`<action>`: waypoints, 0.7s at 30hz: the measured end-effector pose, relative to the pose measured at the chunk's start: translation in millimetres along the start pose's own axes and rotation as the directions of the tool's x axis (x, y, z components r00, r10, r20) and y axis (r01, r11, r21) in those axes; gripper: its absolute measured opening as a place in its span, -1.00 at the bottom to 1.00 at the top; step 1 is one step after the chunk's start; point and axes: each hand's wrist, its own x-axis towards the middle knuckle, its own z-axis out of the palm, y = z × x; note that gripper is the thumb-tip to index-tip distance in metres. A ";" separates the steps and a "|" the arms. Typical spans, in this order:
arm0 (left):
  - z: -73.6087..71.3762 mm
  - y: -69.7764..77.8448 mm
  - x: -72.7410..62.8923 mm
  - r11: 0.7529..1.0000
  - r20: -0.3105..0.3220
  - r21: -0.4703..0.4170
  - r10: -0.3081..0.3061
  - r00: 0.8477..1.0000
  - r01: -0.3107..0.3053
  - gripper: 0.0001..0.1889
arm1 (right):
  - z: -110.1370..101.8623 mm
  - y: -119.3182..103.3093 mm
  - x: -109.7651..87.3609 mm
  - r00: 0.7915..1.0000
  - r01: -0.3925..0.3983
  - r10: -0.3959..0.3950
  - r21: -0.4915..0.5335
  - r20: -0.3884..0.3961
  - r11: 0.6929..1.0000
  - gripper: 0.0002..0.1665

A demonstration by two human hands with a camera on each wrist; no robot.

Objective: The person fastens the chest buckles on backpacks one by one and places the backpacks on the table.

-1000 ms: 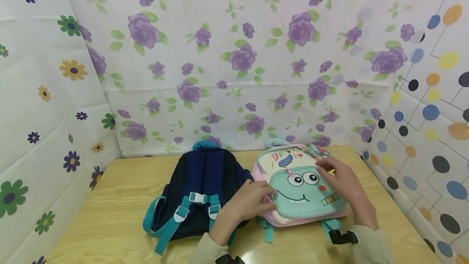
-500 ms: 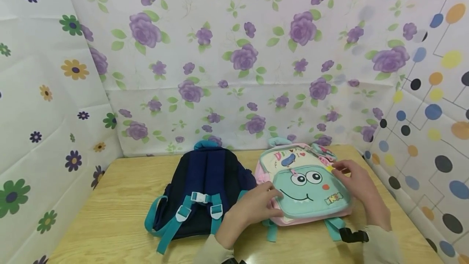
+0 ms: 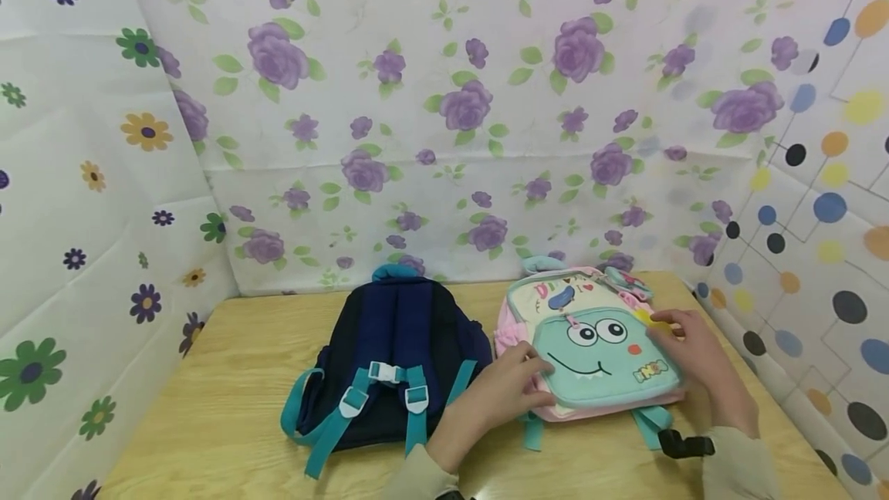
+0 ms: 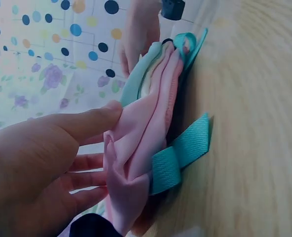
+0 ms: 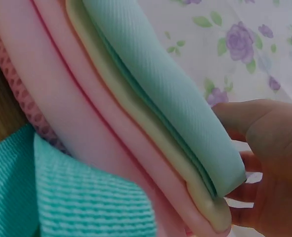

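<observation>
Left hand [image 3: 495, 390] spread against mint-and-pink backpack [image 3: 601, 352] | right hand [image 3: 697, 349] at its other side, grip unclear | it's edged rightward on table [image 3: 208, 376], away from navy backpack [image 3: 393, 322]; adjusting, I'd judge

There are two backpacks [image 3: 393, 322] [image 3: 597, 388], two hands [image 3: 503, 386] [image 3: 697, 349], one table [image 3: 208, 392]

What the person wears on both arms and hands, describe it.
The left hand and right hand are ungloved. The left sleeve and right sleeve are pale beige. A black piece sits at the right cuff; the left one's is mostly cut off.
</observation>
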 end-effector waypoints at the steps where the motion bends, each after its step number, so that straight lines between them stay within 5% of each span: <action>1: 1.2 1.1 0.9 1.000 0.002 -0.003 -0.006 1.000 0.006 -0.52 | -1.0 1.9 -0.3 1.000 -0.014 0.014 -0.002 0.011 1.000 -0.30; 8: 5.0 1.7 2.5 0.999 0.000 -0.018 -0.028 1.000 0.028 -0.52 | -0.2 13.4 -0.1 0.983 -0.118 0.114 0.020 0.144 0.993 -0.13; 21: 8.9 -4.6 4.7 0.993 0.000 -0.107 -0.044 0.999 0.044 -0.54 | 3.2 21.6 0.1 0.979 -0.146 0.129 0.101 0.157 0.984 -0.11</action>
